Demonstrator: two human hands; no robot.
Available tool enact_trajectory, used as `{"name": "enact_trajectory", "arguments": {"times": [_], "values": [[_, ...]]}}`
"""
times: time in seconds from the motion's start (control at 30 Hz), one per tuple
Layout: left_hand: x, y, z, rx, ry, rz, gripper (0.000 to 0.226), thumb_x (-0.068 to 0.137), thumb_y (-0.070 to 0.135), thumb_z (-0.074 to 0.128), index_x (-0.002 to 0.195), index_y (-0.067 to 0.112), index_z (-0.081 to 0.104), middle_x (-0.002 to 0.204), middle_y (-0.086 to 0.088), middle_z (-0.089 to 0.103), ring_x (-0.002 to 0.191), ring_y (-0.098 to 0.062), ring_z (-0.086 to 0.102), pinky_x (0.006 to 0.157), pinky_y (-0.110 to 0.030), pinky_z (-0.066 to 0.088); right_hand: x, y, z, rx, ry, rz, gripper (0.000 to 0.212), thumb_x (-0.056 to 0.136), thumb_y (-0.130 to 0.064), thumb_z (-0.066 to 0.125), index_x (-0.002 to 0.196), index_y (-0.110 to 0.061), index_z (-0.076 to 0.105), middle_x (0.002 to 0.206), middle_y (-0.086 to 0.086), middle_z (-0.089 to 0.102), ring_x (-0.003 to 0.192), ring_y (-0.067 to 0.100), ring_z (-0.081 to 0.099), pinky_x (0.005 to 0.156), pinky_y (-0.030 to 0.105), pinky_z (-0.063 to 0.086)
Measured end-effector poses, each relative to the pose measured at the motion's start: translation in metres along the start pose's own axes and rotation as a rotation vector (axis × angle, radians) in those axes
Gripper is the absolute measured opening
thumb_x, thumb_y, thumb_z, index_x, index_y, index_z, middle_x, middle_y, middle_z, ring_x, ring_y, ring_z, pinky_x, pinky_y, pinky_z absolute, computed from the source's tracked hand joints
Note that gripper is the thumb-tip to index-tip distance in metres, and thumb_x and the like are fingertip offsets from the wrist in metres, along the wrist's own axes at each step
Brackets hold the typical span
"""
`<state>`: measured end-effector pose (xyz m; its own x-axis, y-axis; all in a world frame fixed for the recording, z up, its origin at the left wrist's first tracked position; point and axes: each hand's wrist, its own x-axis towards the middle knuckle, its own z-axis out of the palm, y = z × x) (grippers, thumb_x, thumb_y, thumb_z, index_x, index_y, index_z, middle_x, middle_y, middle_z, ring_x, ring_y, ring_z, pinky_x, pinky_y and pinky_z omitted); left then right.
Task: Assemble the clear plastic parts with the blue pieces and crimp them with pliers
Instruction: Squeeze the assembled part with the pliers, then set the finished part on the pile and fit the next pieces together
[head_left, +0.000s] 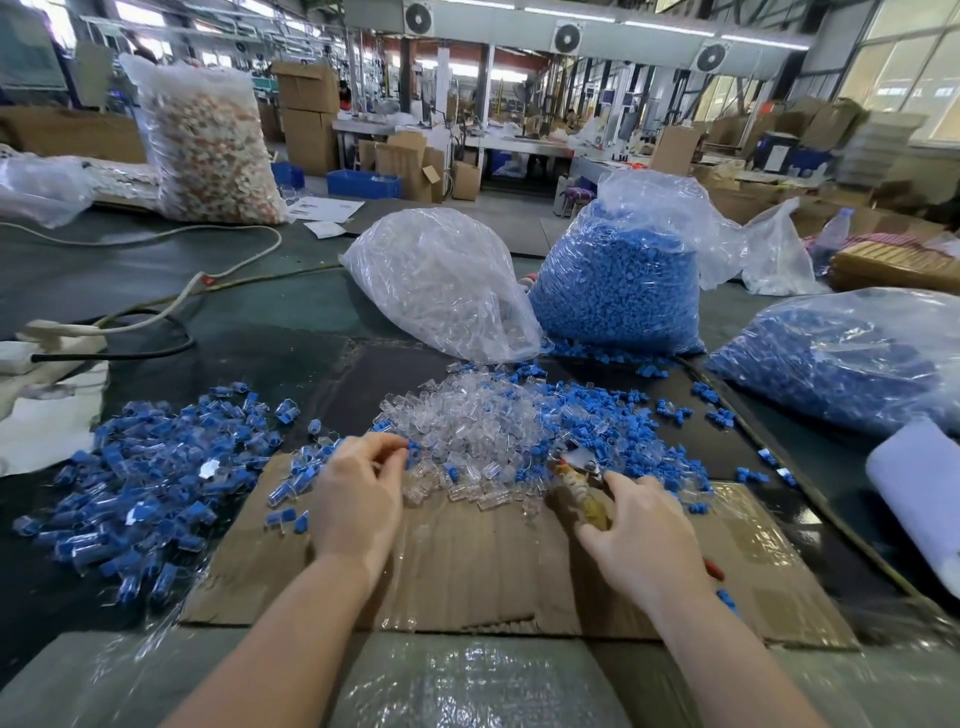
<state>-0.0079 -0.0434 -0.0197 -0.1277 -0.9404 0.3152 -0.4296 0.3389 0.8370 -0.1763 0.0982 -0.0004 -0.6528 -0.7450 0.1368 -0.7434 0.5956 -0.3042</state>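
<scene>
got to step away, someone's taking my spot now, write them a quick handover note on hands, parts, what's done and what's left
Left hand: fingertips pinching at the edge of the loose clear parts.
Right hand: gripping the pliers, which rest on the cardboard.
Loose blue pieces lie right of the clear ones.
Done: assembled pile at left.
Left: both loose heaps, plus the refill bags behind.

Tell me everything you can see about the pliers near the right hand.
The pliers lie on the cardboard sheet, at the near right edge of the pile of clear parts. The dark metal head points away from the person, toward the blue pieces; whether the jaws are open cannot be told. The handles look yellowish and worn. The right hand covers the handles with curled fingers, seemingly gripping them. A red tip shows behind the wrist.
</scene>
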Motion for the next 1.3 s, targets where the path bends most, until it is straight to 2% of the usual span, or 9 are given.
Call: {"name": "enact_trajectory", "arguments": {"times": [0.17,0.37,0.47,0.57,0.77,0.93,1.07,1.17,1.3], "values": [[0.019,-0.03,-0.024,0.379,0.088,0.062,0.016,0.09,0.02,0.06,0.101,0.017,0.07,0.096,-0.002,0.066,0.082,-0.017,0.051,0.07,-0.028,0.036,0.002,0.011,0.013,-0.203,0.064,0.021,0.059,0.087,-0.057,0.05,0.133,-0.02,0.041,0.127,0.001,0.049,0.119,0.018,0.044,0.099,0.029,0.038],[0.019,-0.03,-0.019,0.472,0.069,0.073,0.021,0.089,0.024,0.06,0.108,0.019,0.068,0.103,-0.003,0.061,0.097,-0.022,0.041,0.085,-0.035,0.033,0.0,0.012,0.016,-0.279,0.063,0.036,0.057,0.089,-0.061,0.042,0.13,-0.021,0.042,0.132,0.002,0.047,0.121,0.019,0.044,0.098,0.03,0.04],[0.012,-0.018,-0.007,0.312,0.026,0.155,0.018,0.087,0.018,0.063,0.104,0.016,0.069,0.097,0.001,0.058,0.093,-0.013,0.035,0.082,-0.025,0.029,0.001,0.01,0.013,-0.285,0.042,0.048,0.053,0.089,-0.061,0.042,0.124,-0.021,0.045,0.128,0.002,0.048,0.119,0.019,0.045,0.096,0.031,0.041],[0.0,-0.005,0.007,0.171,-0.1,0.236,0.014,0.086,0.016,0.064,0.099,0.015,0.07,0.088,0.01,0.052,0.088,-0.008,0.041,0.076,-0.017,0.028,0.003,0.009,0.012,-0.281,0.036,0.046,0.052,0.09,-0.062,0.039,0.122,-0.021,0.048,0.126,0.001,0.049,0.118,0.019,0.045,0.095,0.032,0.04],[-0.022,0.008,0.033,0.113,-0.302,0.282,0.019,0.088,0.017,0.062,0.106,0.018,0.066,0.096,0.009,0.058,0.092,-0.006,0.052,0.088,-0.021,0.045,0.009,0.01,0.006,-0.194,0.14,0.054,0.039,0.098,-0.046,0.031,0.115,-0.021,0.056,0.114,-0.001,0.055,0.11,0.017,0.049,0.089,0.03,0.04],[-0.025,0.005,0.037,0.113,-0.277,0.289,0.016,0.087,0.017,0.063,0.102,0.02,0.068,0.091,0.012,0.053,0.093,-0.007,0.05,0.083,-0.015,0.037,0.018,0.033,-0.007,-0.306,0.145,0.174,0.021,0.093,-0.011,0.043,0.104,-0.019,0.058,0.108,0.002,0.057,0.1,0.019,0.052,0.083,0.029,0.044],[-0.024,0.003,0.036,0.101,-0.252,0.29,0.015,0.087,0.015,0.063,0.1,0.019,0.069,0.089,0.012,0.053,0.092,-0.008,0.05,0.081,-0.015,0.036,0.023,0.048,-0.011,-0.349,0.096,0.273,0.018,0.091,-0.009,0.046,0.101,-0.019,0.057,0.103,0.001,0.057,0.096,0.02,0.055,0.073,0.028,0.041],[-0.025,0.003,0.037,0.102,-0.276,0.304,0.017,0.088,0.017,0.062,0.103,0.02,0.067,0.09,0.013,0.053,0.093,-0.006,0.05,0.082,-0.015,0.039,0.026,0.053,-0.012,-0.354,0.101,0.272,0.014,0.089,-0.007,0.051,0.095,-0.018,0.057,0.085,-0.002,0.052,0.077,0.017,0.051,0.06,0.025,0.039],[-0.025,0.003,0.036,0.093,-0.278,0.292,0.017,0.087,0.017,0.063,0.103,0.021,0.067,0.09,0.014,0.053,0.092,-0.005,0.05,0.084,-0.017,0.04,0.03,0.055,-0.014,-0.312,0.088,0.292,0.013,0.088,-0.007,0.054,0.085,-0.018,0.05,0.077,-0.002,0.049,0.072,0.017,0.048,0.059,0.027,0.039]]}}
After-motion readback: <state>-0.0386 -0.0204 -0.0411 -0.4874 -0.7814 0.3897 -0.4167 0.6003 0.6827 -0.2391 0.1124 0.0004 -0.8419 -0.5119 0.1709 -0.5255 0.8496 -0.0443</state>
